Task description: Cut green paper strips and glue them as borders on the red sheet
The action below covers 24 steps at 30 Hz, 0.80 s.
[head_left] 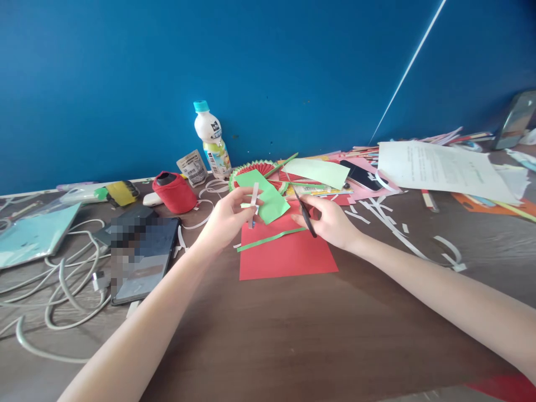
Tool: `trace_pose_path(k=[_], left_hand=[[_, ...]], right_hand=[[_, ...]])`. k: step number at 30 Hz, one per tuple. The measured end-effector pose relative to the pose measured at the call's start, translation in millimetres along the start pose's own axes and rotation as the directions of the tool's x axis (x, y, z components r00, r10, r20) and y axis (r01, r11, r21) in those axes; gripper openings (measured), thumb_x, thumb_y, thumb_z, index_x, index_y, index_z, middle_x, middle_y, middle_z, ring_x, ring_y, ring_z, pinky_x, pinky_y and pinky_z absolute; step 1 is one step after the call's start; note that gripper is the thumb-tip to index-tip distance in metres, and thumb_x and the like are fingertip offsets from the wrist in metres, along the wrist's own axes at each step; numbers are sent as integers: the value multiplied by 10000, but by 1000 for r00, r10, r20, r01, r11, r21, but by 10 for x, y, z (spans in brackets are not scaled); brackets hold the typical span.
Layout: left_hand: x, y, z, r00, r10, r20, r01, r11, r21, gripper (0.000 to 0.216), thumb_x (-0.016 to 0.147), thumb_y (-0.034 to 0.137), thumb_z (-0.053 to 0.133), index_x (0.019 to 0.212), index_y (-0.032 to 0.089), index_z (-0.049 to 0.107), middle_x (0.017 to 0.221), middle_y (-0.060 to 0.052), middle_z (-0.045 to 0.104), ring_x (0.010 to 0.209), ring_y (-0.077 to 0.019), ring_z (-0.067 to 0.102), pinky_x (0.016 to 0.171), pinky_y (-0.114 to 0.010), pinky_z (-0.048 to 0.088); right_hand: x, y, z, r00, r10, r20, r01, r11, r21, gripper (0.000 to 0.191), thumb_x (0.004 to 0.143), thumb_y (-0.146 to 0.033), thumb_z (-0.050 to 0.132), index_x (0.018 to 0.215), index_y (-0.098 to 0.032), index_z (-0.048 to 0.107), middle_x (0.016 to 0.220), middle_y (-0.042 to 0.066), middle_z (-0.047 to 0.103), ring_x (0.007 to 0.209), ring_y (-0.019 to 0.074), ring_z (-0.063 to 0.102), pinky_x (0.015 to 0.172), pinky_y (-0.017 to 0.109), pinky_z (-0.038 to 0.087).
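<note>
Blue wall [251, 72] backs the worktop [268, 340], which stretches openly from the near edge of the red sheet [288, 261] toward the person. From the head view, the left hand's [234, 216] grip pinches a white strip [255, 194] beside green paper [274, 204]; the right hand's [330, 222] grip clasps a dark tool [309, 220] near the sheet's right edge. A green strip [268, 240] crosses the sheet.

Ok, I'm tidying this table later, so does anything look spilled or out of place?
No spill shows. Loose white strips lie scattered right of the red sheet, like unbinned scraps, and white cables sprawl in tangled loops at the left, which looks untidy.
</note>
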State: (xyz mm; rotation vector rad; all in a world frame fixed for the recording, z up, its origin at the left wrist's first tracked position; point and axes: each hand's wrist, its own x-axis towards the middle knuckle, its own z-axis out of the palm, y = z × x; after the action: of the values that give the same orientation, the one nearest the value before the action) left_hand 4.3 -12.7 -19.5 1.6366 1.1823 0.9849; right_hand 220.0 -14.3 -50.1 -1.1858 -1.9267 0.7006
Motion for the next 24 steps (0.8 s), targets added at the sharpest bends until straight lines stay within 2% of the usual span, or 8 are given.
trace_pose_path(k=[5,10,18,24], left_hand=[[41,-32,-110,999,-11,-49,6,996,-92,324,724,222,592,1045,200,549,892,-19,593,614,-116,619,519,-226,431],[48,-34,-143,1000,7,16,-6,996,-89,315,734,230,601,1045,209,559,863,-4,564,592,-115,615,483,-220,416],[29,-7,-131,988,-5,154,4,1000,12,392,748,189,570,1137,231,547,881,-10,590,568,-91,593,480,-207,388],[12,12,-136,984,-34,175,22,998,67,416,753,202,566,1167,228,538,793,-1,608,549,-86,560,465,-195,361]], right_hand=[[12,69,14,998,-6,56,16,985,-173,275,722,-315,609,972,-215,666,721,13,643,620,152,541,605,271,417],[2,93,26,992,-57,113,79,976,-205,289,736,-369,600,954,-202,689,777,32,689,623,150,569,581,253,420],[-8,109,39,980,-84,181,106,988,-115,295,715,-359,627,958,-209,702,808,32,694,610,133,539,577,246,419],[0,116,38,973,-63,224,71,997,-30,347,710,-414,627,965,-192,707,837,55,691,598,134,513,550,255,411]])
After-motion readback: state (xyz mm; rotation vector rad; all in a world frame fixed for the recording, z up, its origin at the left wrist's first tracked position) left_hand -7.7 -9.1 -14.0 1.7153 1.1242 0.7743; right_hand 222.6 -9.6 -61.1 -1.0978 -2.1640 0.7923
